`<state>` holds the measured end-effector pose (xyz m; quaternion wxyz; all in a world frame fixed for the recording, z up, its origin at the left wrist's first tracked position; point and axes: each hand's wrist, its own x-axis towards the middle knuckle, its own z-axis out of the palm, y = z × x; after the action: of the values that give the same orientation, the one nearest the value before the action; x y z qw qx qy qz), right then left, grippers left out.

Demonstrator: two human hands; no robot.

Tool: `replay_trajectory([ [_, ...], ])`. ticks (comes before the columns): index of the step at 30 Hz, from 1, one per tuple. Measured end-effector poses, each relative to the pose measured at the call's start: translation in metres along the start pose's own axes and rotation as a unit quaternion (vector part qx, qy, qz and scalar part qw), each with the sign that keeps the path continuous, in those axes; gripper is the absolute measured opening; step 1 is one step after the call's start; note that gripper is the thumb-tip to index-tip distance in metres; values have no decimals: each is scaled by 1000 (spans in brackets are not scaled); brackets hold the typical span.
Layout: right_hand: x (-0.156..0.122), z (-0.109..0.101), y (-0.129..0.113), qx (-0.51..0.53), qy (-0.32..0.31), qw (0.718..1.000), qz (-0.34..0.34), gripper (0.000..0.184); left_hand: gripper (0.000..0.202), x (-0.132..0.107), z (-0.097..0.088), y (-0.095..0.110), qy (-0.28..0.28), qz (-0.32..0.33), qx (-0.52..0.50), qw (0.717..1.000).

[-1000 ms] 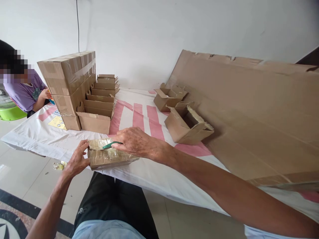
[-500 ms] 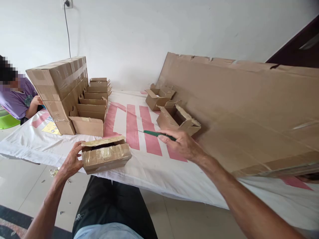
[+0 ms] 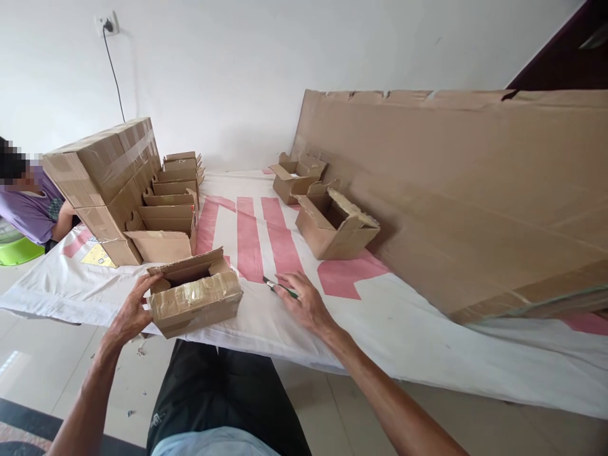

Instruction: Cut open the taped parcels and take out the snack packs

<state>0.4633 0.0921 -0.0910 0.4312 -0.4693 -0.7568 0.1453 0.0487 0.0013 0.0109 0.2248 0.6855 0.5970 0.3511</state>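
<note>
My left hand [image 3: 133, 311] grips the left end of a worn cardboard box [image 3: 197, 307] at the table's front edge. Fingers are at the box's top left corner, with the thumb lower down. Its top flap stands partly raised, and crumpled clear tape covers the near upper edge. To the right of this box, my right hand [image 3: 304, 301] is low over the cloth, loosely around a green-handled utility knife [image 3: 270, 282]. The knife's tip points left toward the box. The fingers partly hide its handle.
Stacked taped boxes [image 3: 102, 168] and a row of open boxes [image 3: 161, 244] stand on the left. Two opened boxes [image 3: 327, 234] sit before a large leaning cardboard sheet [image 3: 451, 190]. A person [image 3: 35, 206] sits at far left. Pink-and-white cloth [image 3: 249, 244] covers the table.
The box flap has risen, widening the opening. My right hand has come left and down to the cloth with the knife, its fingers straighter. My left hand still holds the box.
</note>
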Motion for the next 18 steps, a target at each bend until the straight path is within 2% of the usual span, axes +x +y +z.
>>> replay_trajectory([
  [3, 27, 1, -48, 66, -30, 996, -56, 41, 68, 0, -1, 1, -4, -1, 6, 1000],
  [7, 55, 7, -95, 70, -113, 981, -140, 49, 69, 2, -3, 1, -10, -10, 17, 1000],
  [9, 62, 10, -107, 57, -148, 974, -160, 48, 69, 3, -4, 1, -10, -12, 20, 1000],
  [11, 64, 10, -113, 52, -157, 972, -169, 43, 69, 4, -4, 0, -9, -8, 9, 1000],
  [15, 50, 4, -124, 63, -127, 968, -205, 16, 71, 5, -3, -2, -16, -21, -28, 999],
  [18, 29, 0, -128, 26, -105, 961, -255, 20, 76, 5, -3, -2, -15, -37, -28, 999],
])
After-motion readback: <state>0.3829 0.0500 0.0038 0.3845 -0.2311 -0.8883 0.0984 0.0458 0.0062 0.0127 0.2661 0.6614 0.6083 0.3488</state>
